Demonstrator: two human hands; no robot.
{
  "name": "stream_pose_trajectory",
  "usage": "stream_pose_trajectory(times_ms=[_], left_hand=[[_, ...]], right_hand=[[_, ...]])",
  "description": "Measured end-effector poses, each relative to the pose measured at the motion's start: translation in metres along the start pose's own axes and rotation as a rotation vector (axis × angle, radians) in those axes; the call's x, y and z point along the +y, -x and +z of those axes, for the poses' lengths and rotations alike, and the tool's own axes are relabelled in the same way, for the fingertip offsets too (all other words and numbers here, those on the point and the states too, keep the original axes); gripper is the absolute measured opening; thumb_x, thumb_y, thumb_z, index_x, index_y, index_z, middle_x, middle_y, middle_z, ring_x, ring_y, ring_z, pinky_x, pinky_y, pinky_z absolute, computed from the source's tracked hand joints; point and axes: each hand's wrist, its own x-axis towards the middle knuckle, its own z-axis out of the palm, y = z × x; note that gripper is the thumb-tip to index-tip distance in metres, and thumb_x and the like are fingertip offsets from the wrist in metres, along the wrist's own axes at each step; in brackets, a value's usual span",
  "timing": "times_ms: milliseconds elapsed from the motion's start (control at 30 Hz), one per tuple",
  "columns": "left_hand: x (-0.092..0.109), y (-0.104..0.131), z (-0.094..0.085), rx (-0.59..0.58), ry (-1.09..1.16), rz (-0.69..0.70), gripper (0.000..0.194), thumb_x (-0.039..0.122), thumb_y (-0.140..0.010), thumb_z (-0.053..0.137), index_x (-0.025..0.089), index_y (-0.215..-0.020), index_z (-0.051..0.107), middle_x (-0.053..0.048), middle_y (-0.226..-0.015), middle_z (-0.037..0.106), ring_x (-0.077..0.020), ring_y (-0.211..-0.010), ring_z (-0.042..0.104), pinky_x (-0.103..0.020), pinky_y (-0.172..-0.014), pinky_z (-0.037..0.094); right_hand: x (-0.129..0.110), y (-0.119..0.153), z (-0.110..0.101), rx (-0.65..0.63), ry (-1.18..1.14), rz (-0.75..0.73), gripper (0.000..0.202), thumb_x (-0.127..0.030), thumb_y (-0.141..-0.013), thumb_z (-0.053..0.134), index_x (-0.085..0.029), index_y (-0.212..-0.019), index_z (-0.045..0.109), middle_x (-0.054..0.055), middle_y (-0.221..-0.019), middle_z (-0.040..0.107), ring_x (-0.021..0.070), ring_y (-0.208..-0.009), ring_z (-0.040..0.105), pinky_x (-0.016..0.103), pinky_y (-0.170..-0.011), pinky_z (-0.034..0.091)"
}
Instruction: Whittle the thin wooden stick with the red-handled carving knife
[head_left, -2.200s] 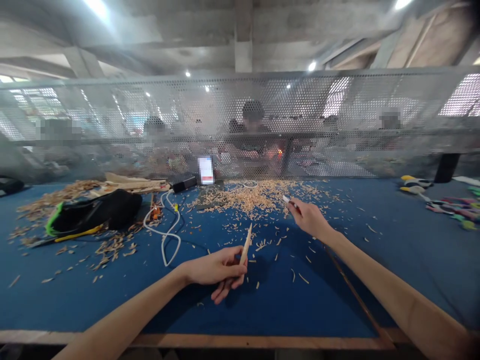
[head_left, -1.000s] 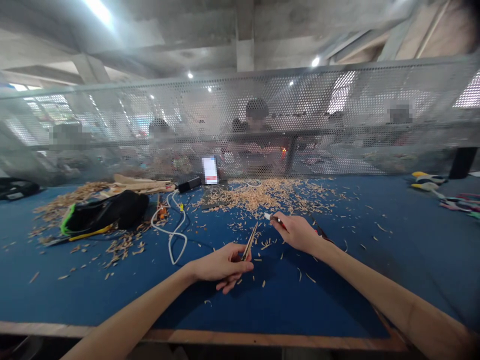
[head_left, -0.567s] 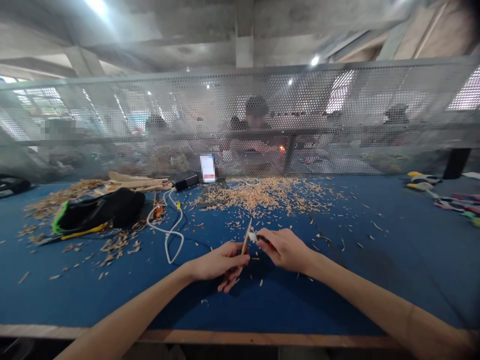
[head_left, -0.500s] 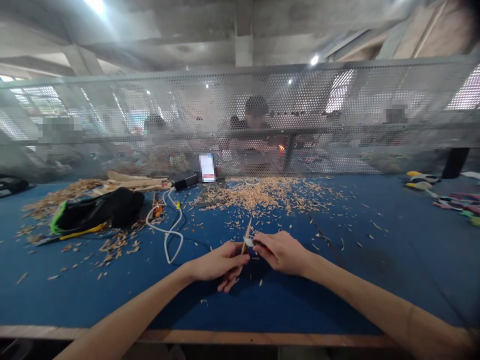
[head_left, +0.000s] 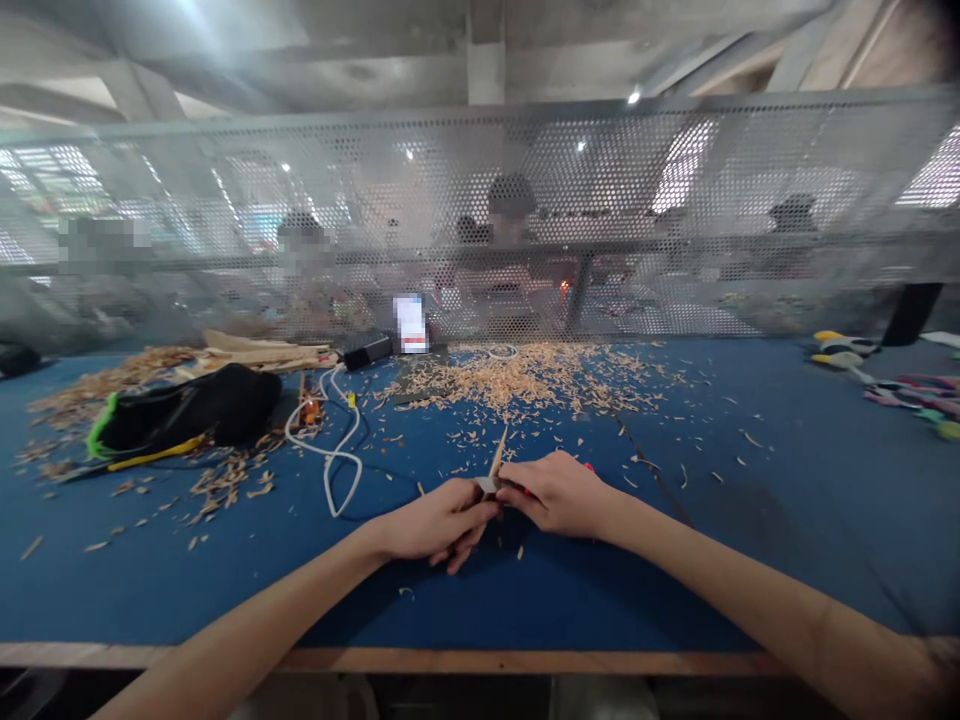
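Near the middle of the blue table, my left hand [head_left: 450, 522] is closed round a thin pointed wooden stick [head_left: 498, 450], whose tip points up and away from me. My right hand [head_left: 553, 492] is closed on a knife with a red handle, mostly hidden by the fingers. Its short pale blade [head_left: 487, 485] lies across the stick, close to the left fingers. The two hands are almost touching. Just beyond them, a wide heap of wood shavings [head_left: 517, 380] is spread on the table.
A black pouch [head_left: 195, 408], a yellow-handled tool [head_left: 156, 455] and a white cable [head_left: 330, 455] lie left. A lit phone [head_left: 411, 325] stands by a perforated metal screen [head_left: 360, 200], with people behind. Pliers-like tools [head_left: 844, 350] lie far right.
My right hand and the blade have moved slightly left and closer to my left hand. The camera view has shifted a little, so the table sits slightly higher.
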Motion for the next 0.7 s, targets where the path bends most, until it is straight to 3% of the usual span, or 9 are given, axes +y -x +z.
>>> stream_pose_trajectory(times_ms=[300, 500, 600, 700], left_hand=[[-0.002, -0.002, 0.005, 0.135, -0.002, -0.049, 0.043, 0.059, -0.098, 0.045, 0.022, -0.078, 0.047, 0.007, -0.047, 0.051, -0.0095, -0.030, 0.048, -0.017, -0.028, 0.029], [-0.007, -0.006, 0.005, 0.151, 0.008, -0.079, 0.039, 0.059, -0.098, 0.045, 0.021, -0.093, 0.049, 0.008, -0.049, 0.052, -0.0106, -0.029, 0.049, -0.016, -0.028, 0.027], [-0.003, -0.001, 0.006, 0.145, 0.044, -0.105, 0.033, 0.054, -0.098, 0.046, 0.021, -0.095, 0.048, 0.008, -0.050, 0.053, -0.0108, -0.030, 0.048, -0.017, -0.029, 0.027], [0.002, 0.005, 0.008, 0.136, 0.077, -0.101, 0.023, 0.043, -0.099, 0.046, 0.021, -0.097, 0.048, 0.009, -0.048, 0.052, -0.0102, -0.030, 0.047, -0.016, -0.032, 0.028]], right_hand=[[0.015, 0.002, 0.001, 0.077, 0.067, -0.028, 0.036, -0.044, -0.109, 0.035, -0.022, -0.100, 0.062, 0.004, -0.094, 0.077, 0.0161, -0.069, 0.066, 0.029, -0.056, 0.018], [0.024, -0.004, 0.008, 0.108, 0.094, -0.036, 0.040, -0.047, -0.109, 0.033, -0.023, -0.101, 0.064, 0.004, -0.090, 0.077, 0.0152, -0.066, 0.064, 0.028, -0.054, 0.018], [0.058, -0.001, 0.004, 0.175, 0.093, 0.134, 0.039, -0.045, -0.107, 0.033, -0.024, -0.106, 0.066, 0.005, -0.085, 0.076, 0.0162, -0.063, 0.062, 0.028, -0.055, 0.025], [0.113, 0.016, -0.005, 0.302, 0.159, 0.492, 0.041, -0.043, -0.105, 0.033, -0.021, -0.109, 0.067, 0.008, -0.077, 0.074, 0.0192, -0.058, 0.061, 0.029, -0.056, 0.029]])
